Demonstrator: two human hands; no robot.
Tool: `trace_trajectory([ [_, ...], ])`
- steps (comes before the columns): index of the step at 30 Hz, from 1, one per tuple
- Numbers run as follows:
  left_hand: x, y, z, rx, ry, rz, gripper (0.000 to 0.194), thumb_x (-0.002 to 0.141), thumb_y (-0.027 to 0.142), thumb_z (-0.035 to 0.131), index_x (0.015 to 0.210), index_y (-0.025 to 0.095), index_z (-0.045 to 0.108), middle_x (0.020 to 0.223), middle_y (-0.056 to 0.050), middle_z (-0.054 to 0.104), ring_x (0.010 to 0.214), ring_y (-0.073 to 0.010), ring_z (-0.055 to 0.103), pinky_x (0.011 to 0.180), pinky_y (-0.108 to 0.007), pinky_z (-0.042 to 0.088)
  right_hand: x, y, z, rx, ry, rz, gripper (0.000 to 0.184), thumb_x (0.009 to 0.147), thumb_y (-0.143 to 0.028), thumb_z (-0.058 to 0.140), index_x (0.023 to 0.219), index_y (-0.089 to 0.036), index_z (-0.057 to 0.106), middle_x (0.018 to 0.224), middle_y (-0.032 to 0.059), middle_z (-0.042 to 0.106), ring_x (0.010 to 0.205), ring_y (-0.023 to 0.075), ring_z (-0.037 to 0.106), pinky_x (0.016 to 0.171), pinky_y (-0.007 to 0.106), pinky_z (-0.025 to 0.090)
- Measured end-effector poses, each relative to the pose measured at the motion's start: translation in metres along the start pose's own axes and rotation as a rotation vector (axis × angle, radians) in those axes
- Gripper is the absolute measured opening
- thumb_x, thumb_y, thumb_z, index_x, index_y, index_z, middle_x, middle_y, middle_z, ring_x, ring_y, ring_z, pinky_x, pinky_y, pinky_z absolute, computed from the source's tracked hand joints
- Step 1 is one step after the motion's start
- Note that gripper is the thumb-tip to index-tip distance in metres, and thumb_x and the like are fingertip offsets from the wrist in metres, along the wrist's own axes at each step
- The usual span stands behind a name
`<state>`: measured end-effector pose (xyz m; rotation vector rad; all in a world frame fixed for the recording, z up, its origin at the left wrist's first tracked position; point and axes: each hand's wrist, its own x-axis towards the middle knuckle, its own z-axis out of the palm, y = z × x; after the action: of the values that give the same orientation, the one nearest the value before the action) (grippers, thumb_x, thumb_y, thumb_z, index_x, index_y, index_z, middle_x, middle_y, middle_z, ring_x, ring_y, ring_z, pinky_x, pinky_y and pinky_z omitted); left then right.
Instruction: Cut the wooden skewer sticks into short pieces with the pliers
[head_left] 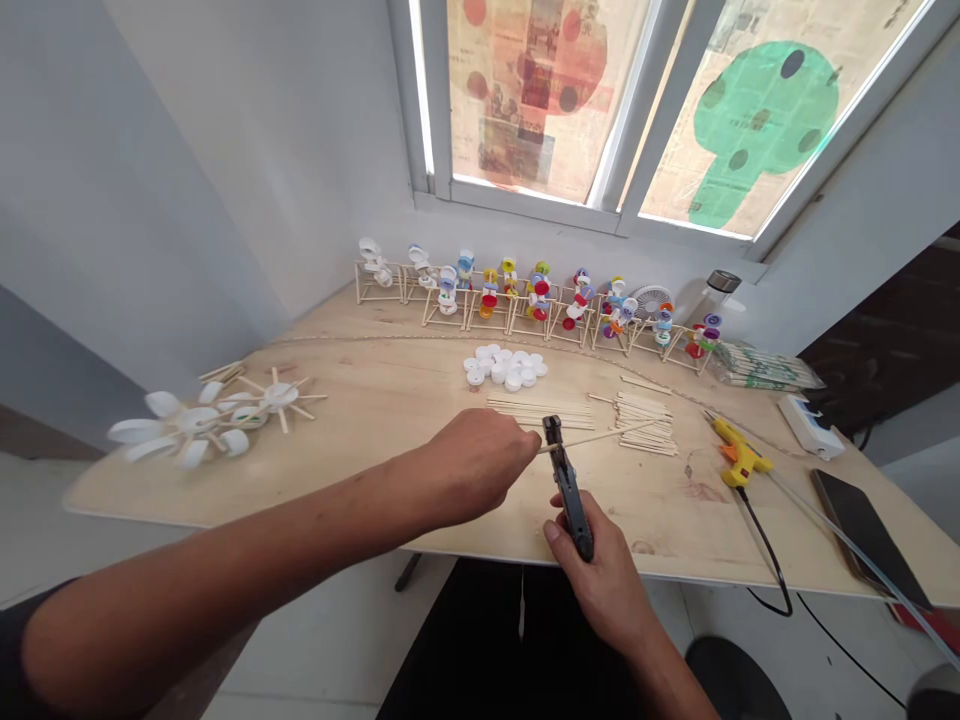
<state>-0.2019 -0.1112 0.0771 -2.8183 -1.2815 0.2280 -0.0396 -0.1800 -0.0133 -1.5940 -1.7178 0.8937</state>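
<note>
From the head cam, my left hand (476,465) is curled shut around one end of a thin wooden stick (600,437), though the fingertips are mostly hidden behind the knuckles. My right hand (600,580) has its fingers closed tight around the handles of some black plier-style cutters (570,495), and the stick runs across the cutter head just past the left fingers. Right beyond those fingers sits a stack of cut sticks (645,425), with a flat bundle of longer sticks (538,410) just past the left hand. A pile of white bottle caps (504,367) is further up the plywood tabletop (337,475). Well right of the fingers lies a yellow hot glue gun (739,450), and a phone (862,530) is near the edge. Off to the left there's a white cap-and-stick pinwheel (217,420), and a row of stick frames with colored caps (525,300) lines the back.
</note>
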Motion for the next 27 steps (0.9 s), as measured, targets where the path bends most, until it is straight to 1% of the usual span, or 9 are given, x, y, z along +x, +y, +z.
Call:
trace_trajectory([
  [4, 0.0, 0.001, 0.002, 0.018, -0.003, -0.005, 0.023, 0.064, 0.0, 0.046, 0.079, 0.015, 0.055, 0.058, -0.005, 0.059, 0.059, -0.0199, 0.059, 0.05, -0.024, 0.04, 0.0, -0.001, 0.0, -0.023, 0.004, 0.003, 0.021, 0.081, -0.035, 0.046, 0.094, -0.019, 0.052, 0.072, -0.0006, 0.058, 0.066, 0.0155, 0.055, 0.059, 0.025, 0.039],
  [8, -0.001, 0.003, 0.003, 0.019, 0.029, -0.007, 0.021, 0.069, 0.001, 0.043, 0.081, 0.014, 0.054, 0.059, -0.006, 0.06, 0.06, -0.022, 0.06, 0.049, -0.026, 0.041, -0.001, -0.002, 0.002, -0.047, 0.032, -0.003, 0.02, 0.081, -0.035, 0.046, 0.091, -0.019, 0.052, 0.067, -0.0019, 0.057, 0.06, 0.0146, 0.054, 0.055, 0.024, 0.037],
  [12, -0.003, 0.007, 0.004, 0.023, 0.053, -0.016, 0.018, 0.072, 0.001, 0.041, 0.077, 0.013, 0.054, 0.06, -0.008, 0.06, 0.063, -0.0239, 0.059, 0.049, -0.029, 0.043, 0.0, -0.002, 0.004, -0.065, 0.054, -0.009, 0.019, 0.081, -0.034, 0.046, 0.09, -0.019, 0.052, 0.069, -0.0008, 0.059, 0.061, 0.0153, 0.055, 0.054, 0.024, 0.037],
  [18, -0.003, 0.012, 0.009, 0.071, 0.121, -0.04, 0.019, 0.068, -0.004, 0.044, 0.073, 0.012, 0.052, 0.06, -0.01, 0.06, 0.066, -0.0264, 0.059, 0.05, -0.031, 0.044, 0.001, -0.001, 0.006, -0.068, 0.069, -0.014, 0.019, 0.081, -0.035, 0.045, 0.09, -0.019, 0.052, 0.073, 0.0013, 0.062, 0.065, 0.0167, 0.057, 0.056, 0.025, 0.038],
  [24, -0.001, 0.019, 0.007, 0.092, 0.139, -0.08, 0.016, 0.069, -0.004, 0.045, 0.07, 0.011, 0.053, 0.057, -0.01, 0.057, 0.064, -0.0265, 0.059, 0.05, -0.031, 0.042, 0.0, 0.001, 0.009, -0.067, 0.077, -0.013, 0.023, 0.083, -0.039, 0.043, 0.089, -0.019, 0.052, 0.068, 0.0002, 0.06, 0.059, 0.0157, 0.055, 0.055, 0.025, 0.037],
  [27, 0.002, 0.022, 0.007, 0.135, 0.151, -0.08, 0.017, 0.069, -0.003, 0.044, 0.071, 0.009, 0.055, 0.058, -0.01, 0.057, 0.064, -0.0261, 0.059, 0.05, -0.03, 0.041, 0.001, 0.001, 0.01, -0.06, 0.073, -0.01, 0.024, 0.083, -0.04, 0.042, 0.087, -0.019, 0.052, 0.068, 0.0003, 0.059, 0.06, 0.0155, 0.053, 0.056, 0.025, 0.038],
])
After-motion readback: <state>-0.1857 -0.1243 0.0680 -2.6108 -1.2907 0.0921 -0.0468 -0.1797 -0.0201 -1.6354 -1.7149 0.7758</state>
